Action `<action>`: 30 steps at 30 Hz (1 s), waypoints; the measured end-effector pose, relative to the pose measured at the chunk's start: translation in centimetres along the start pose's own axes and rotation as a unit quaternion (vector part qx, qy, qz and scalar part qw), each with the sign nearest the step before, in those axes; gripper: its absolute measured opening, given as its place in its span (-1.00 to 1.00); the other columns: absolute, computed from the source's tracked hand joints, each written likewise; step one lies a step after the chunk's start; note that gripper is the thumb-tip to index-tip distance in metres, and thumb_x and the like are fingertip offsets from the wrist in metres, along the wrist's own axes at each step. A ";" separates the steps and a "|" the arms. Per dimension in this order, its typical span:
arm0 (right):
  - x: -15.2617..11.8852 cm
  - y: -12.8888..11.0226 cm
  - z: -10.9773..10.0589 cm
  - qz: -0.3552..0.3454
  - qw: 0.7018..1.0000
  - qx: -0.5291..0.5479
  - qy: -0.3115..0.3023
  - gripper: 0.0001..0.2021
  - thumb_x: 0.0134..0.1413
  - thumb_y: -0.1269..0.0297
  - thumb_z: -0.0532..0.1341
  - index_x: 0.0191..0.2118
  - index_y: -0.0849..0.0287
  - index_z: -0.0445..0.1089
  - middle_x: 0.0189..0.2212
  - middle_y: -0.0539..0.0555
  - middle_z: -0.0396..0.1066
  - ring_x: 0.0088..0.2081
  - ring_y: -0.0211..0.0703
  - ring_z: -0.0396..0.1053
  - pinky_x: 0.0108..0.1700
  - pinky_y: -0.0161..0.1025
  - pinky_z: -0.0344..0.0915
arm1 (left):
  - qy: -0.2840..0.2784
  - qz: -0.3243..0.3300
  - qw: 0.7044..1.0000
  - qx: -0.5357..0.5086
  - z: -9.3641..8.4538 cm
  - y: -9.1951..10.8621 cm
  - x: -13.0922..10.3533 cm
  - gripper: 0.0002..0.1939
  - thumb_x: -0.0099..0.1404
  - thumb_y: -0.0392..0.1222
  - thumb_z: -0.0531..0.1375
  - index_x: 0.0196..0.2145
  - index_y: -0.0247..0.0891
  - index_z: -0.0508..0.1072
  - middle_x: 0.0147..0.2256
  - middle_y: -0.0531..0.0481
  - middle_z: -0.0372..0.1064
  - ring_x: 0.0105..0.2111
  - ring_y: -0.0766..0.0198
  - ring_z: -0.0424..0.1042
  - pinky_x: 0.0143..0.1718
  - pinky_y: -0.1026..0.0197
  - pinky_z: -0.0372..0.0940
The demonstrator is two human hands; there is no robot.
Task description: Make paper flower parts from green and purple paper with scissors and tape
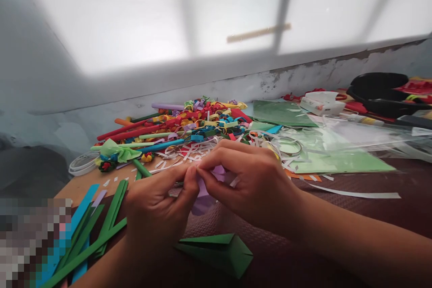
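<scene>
My left hand [162, 198] and my right hand [249, 184] meet at the fingertips near the middle of the view, both in a pinch. Purple paper [204, 202] shows behind and below the fingertips; whether either hand grips it is hidden. Whatever lies between the fingertips is too small to make out. A folded green paper piece [219, 252] rests on the dark textured surface just below the hands.
Green strips [111, 211] and blue strips [84, 207] lie at the left. Behind the hands is a pile of colourful paper chains and rolled sticks [175, 126], with white scraps. Light green sheets [351, 157], a white tape roll [83, 164] and a tissue pack [322, 103] are around.
</scene>
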State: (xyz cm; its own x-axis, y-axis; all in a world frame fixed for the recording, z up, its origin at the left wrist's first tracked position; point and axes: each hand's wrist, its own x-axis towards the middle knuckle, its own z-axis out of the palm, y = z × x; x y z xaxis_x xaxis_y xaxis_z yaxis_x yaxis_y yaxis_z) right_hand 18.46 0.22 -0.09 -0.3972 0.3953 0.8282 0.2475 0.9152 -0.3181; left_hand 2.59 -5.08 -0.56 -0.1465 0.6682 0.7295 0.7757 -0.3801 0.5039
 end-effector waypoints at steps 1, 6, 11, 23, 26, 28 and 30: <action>-0.1 0.0 0.1 -0.014 1.000 -0.019 -0.001 -0.85 0.26 0.41 0.22 -0.34 0.24 0.51 -0.44 0.02 0.47 -0.39 -0.28 0.40 -0.30 -0.31 0.33 | -0.003 -0.001 1.000 0.005 0.0 0.0 0.0 -0.80 0.29 -0.06 0.22 -0.39 -0.05 0.65 -0.56 0.17 0.50 -0.58 0.32 0.40 -0.42 0.29 0.32; -0.3 0.2 0.4 -0.115 0.985 -0.129 -0.002 -0.74 0.34 0.43 0.13 -0.38 0.24 0.49 -0.40 0.09 0.52 -0.37 -0.20 0.43 -0.33 -0.25 0.35 | -0.020 -0.039 0.999 -0.018 0.2 0.2 0.1 -0.76 0.30 -0.08 0.20 -0.44 -0.12 0.63 -0.54 0.16 0.52 -0.53 0.31 0.45 -0.44 0.31 0.31; -0.1 0.4 0.2 -0.096 0.990 -0.103 0.026 -0.78 0.31 0.43 0.16 -0.37 0.25 0.48 -0.43 0.07 0.50 -0.40 -0.23 0.42 -0.35 -0.27 0.34 | -0.031 -0.127 0.988 -0.078 0.0 -0.6 1.0 -0.74 0.25 -0.04 0.23 -0.50 -0.17 0.61 -0.60 0.15 0.46 -0.58 0.33 0.38 -0.56 0.33 0.24; 0.5 2.5 -1.5 0.090 0.992 0.083 -0.043 -0.41 0.26 0.22 0.19 0.36 0.01 0.05 -0.45 -0.12 0.25 -0.47 -0.23 0.26 -0.37 -0.23 0.27 | -0.069 -0.275 0.870 -0.403 0.8 -3.0 2.3 -0.74 0.24 0.02 0.33 -0.26 -0.22 0.57 -0.44 0.04 0.52 -0.48 0.29 0.45 -0.45 0.30 0.36; 0.4 2.9 -1.6 0.104 0.986 0.122 -0.056 -0.50 0.35 0.24 0.04 0.36 -0.01 0.08 -0.49 -0.11 0.22 -0.47 -0.20 0.22 -0.36 -0.21 0.27 | -0.078 -0.274 0.878 -0.384 0.7 -3.6 2.3 -0.72 0.26 0.03 0.32 -0.21 -0.23 0.58 -0.35 0.00 0.57 -0.39 0.25 0.51 -0.35 0.27 0.41; 0.3 3.1 -1.5 0.116 0.981 0.145 -0.065 -0.52 0.37 0.33 -0.05 0.34 -0.01 0.11 -0.54 -0.12 0.16 -0.51 -0.20 0.17 -0.38 -0.21 0.26 | -0.057 -0.278 0.888 -0.361 0.5 -4.0 2.5 -0.69 0.19 0.06 0.38 -0.27 -0.24 0.58 -0.40 0.05 0.56 -0.44 0.30 0.49 -0.39 0.31 0.40; 0.2 3.3 -1.3 0.119 0.976 0.165 -0.081 -0.51 0.36 0.39 -0.07 0.33 -0.03 0.12 -0.52 -0.11 0.17 -0.50 -0.20 0.19 -0.35 -0.22 0.29 | -0.018 -0.285 0.894 -0.346 0.2 -4.2 2.9 -0.68 0.11 0.06 0.43 -0.34 -0.24 0.57 -0.48 0.11 0.53 -0.50 0.35 0.44 -0.47 0.35 0.37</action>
State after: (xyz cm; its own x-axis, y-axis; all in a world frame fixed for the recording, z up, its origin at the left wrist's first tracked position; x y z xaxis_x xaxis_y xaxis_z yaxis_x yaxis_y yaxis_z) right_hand 20.30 3.20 -0.35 -0.5038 0.5819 0.6384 0.0613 0.7613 -0.6455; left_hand -0.97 -1.41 -0.72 -0.3675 0.8947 0.2539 0.0141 -0.2676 0.9634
